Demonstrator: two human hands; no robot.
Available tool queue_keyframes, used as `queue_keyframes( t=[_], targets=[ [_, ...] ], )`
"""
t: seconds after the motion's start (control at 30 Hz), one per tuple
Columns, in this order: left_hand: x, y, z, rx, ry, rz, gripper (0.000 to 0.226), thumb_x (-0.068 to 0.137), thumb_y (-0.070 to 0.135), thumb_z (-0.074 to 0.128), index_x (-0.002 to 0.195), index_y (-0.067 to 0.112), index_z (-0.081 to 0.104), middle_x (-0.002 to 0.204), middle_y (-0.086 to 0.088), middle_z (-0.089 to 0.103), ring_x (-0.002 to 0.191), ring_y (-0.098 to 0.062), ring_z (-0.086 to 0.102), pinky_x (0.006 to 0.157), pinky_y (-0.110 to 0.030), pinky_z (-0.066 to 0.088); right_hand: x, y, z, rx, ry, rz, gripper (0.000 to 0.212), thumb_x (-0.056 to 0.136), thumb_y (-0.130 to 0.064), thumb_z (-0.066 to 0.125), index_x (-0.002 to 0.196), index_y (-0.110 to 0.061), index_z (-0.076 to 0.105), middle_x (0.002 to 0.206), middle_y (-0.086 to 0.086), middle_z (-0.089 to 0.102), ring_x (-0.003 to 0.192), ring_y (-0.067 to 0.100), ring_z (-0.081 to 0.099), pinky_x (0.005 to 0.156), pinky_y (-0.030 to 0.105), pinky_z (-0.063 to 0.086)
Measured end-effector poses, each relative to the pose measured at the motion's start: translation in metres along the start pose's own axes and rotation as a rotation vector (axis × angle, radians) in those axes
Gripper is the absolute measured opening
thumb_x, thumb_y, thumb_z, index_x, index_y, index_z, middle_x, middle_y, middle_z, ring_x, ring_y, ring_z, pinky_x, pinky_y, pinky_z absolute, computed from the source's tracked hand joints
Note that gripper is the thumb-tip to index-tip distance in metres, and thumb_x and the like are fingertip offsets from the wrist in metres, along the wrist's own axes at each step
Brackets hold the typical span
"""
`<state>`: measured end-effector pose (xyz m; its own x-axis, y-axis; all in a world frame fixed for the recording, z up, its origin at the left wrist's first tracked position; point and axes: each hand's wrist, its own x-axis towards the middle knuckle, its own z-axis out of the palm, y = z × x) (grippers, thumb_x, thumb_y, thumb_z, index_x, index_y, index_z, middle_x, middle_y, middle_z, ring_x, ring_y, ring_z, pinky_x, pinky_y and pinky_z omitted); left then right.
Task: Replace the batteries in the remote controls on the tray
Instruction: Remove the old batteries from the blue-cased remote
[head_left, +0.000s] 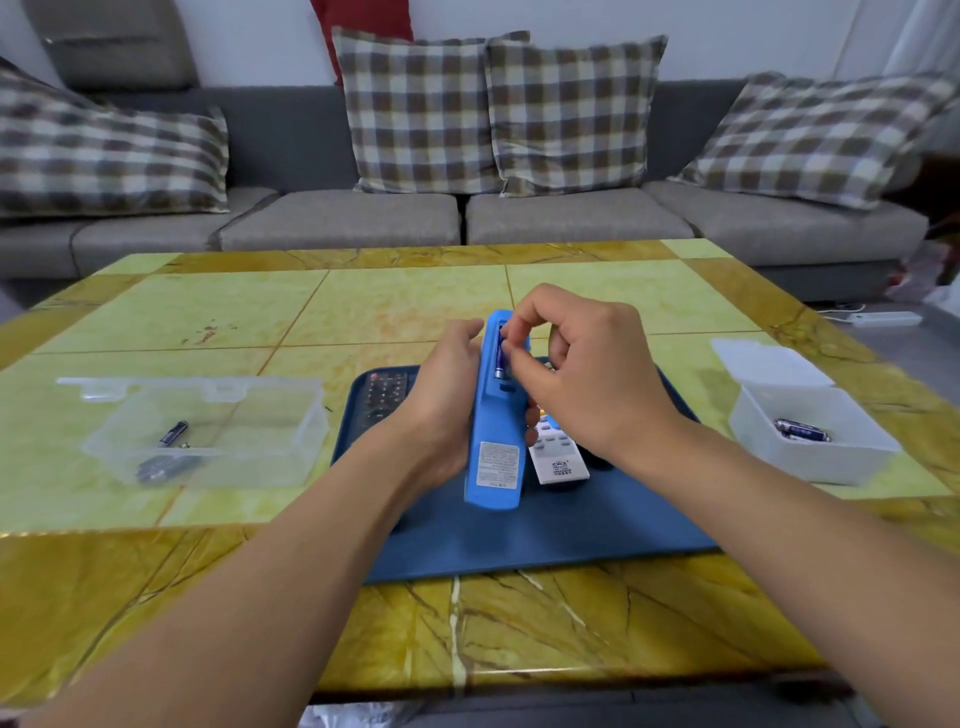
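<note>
My left hand (445, 400) grips a remote in a light blue sleeve (494, 431), held back side up above the dark blue tray (597, 525). Its battery compartment at the far end is uncovered, with a blue battery (501, 358) lying in it. My right hand (582, 374) pinches at that battery with thumb and forefinger. On the tray lie a black remote (382, 397) at the far left and a white remote (558, 457) beside the blue one, partly hidden by my right hand.
A clear plastic box (208, 431) with two dark batteries sits left of the tray. A white box (810, 436) holding blue batteries, lid tilted behind it, stands at the right. A grey sofa with checked cushions runs behind the yellow-green tiled table (208, 312).
</note>
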<state>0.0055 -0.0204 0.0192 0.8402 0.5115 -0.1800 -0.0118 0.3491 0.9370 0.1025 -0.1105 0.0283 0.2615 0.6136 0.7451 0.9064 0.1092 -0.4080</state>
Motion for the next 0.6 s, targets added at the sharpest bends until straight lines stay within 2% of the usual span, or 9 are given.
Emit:
queue_keyframes(
  t=[0.07,0.13,0.2,0.27,0.33,0.4,0.43,0.5,0.6],
  targets=[
    [0.0,-0.002,0.003,0.001,-0.002,0.008,0.034,0.101,0.037,0.028,0.103,0.013,0.052,0.072,-0.014,0.05,0.053,-0.026,0.049,0.053,-0.033,0.047,-0.001,0.003,0.003,-0.033,-0.008,0.011,0.012,0.08,-0.001,0.071,0.078,-0.01,0.064,0.065,-0.045,0.049,0.055,-0.006,0.052,0.052,0.008,0.035],
    [0.001,-0.003,0.006,-0.014,0.005,0.002,0.03,0.099,0.035,0.03,0.103,0.014,0.052,0.07,-0.012,0.05,0.053,-0.025,0.049,0.052,-0.032,0.047,-0.001,0.005,0.005,-0.075,-0.007,0.037,0.012,0.082,-0.003,0.07,0.078,-0.012,0.063,0.06,-0.036,0.051,0.054,-0.005,0.052,0.049,0.011,0.034],
    [0.001,-0.005,0.009,0.01,0.037,0.014,0.03,0.1,0.034,0.03,0.098,0.013,0.051,0.067,-0.01,0.052,0.051,-0.024,0.05,0.05,-0.029,0.047,-0.001,0.006,0.009,-0.137,0.0,0.043,0.012,0.083,-0.003,0.068,0.079,-0.012,0.062,0.047,-0.018,0.04,0.045,0.004,0.046,0.047,0.017,0.03],
    [-0.001,-0.007,0.013,0.092,0.125,0.047,0.035,0.102,0.031,0.029,0.087,0.01,0.052,0.066,-0.01,0.055,0.052,-0.023,0.053,0.049,-0.029,0.048,-0.001,0.004,0.014,-0.196,-0.007,0.037,0.01,0.084,-0.002,0.065,0.081,-0.011,0.061,0.05,-0.018,0.033,0.043,0.005,0.038,0.049,0.026,0.029],
    [0.0,-0.012,0.014,0.206,0.242,0.12,0.038,0.103,0.03,0.027,0.087,0.009,0.055,0.074,-0.011,0.058,0.063,-0.021,0.057,0.056,-0.03,0.05,-0.002,0.001,0.02,-0.221,-0.025,0.044,0.01,0.086,-0.001,0.062,0.083,-0.011,0.06,0.056,-0.012,0.042,0.048,0.011,0.042,0.048,0.03,0.034],
    [0.003,-0.015,0.014,0.303,0.316,0.207,0.039,0.103,0.03,0.025,0.097,0.008,0.057,0.086,-0.01,0.059,0.079,-0.019,0.057,0.068,-0.033,0.051,-0.002,-0.001,0.024,-0.211,-0.023,0.061,0.011,0.086,0.0,0.061,0.083,-0.011,0.059,0.06,-0.006,0.047,0.052,0.018,0.048,0.049,0.037,0.043],
    [0.003,-0.016,0.014,0.328,0.331,0.231,0.04,0.103,0.03,0.025,0.101,0.007,0.057,0.088,-0.011,0.059,0.08,-0.018,0.056,0.068,-0.033,0.051,-0.001,0.0,0.026,-0.188,-0.008,0.068,0.012,0.085,0.001,0.061,0.082,-0.01,0.058,0.059,-0.008,0.046,0.052,0.015,0.048,0.051,0.037,0.044],
    [0.002,-0.013,0.015,0.336,0.324,0.25,0.042,0.104,0.028,0.024,0.105,0.003,0.057,0.081,-0.012,0.058,0.067,-0.014,0.056,0.054,-0.026,0.05,0.002,0.002,0.026,-0.124,0.03,0.082,0.013,0.084,0.002,0.062,0.08,-0.009,0.058,0.054,-0.016,0.041,0.049,0.006,0.047,0.052,0.027,0.042],
    [-0.003,-0.01,0.016,0.293,0.289,0.249,0.04,0.104,0.023,0.023,0.09,0.006,0.056,0.059,-0.006,0.056,0.048,-0.015,0.054,0.042,-0.025,0.046,0.003,0.005,0.027,-0.042,0.063,0.087,0.015,0.082,0.006,0.061,0.079,-0.008,0.059,0.051,-0.023,0.036,0.054,-0.003,0.052,0.053,0.011,0.035]
  ],
)
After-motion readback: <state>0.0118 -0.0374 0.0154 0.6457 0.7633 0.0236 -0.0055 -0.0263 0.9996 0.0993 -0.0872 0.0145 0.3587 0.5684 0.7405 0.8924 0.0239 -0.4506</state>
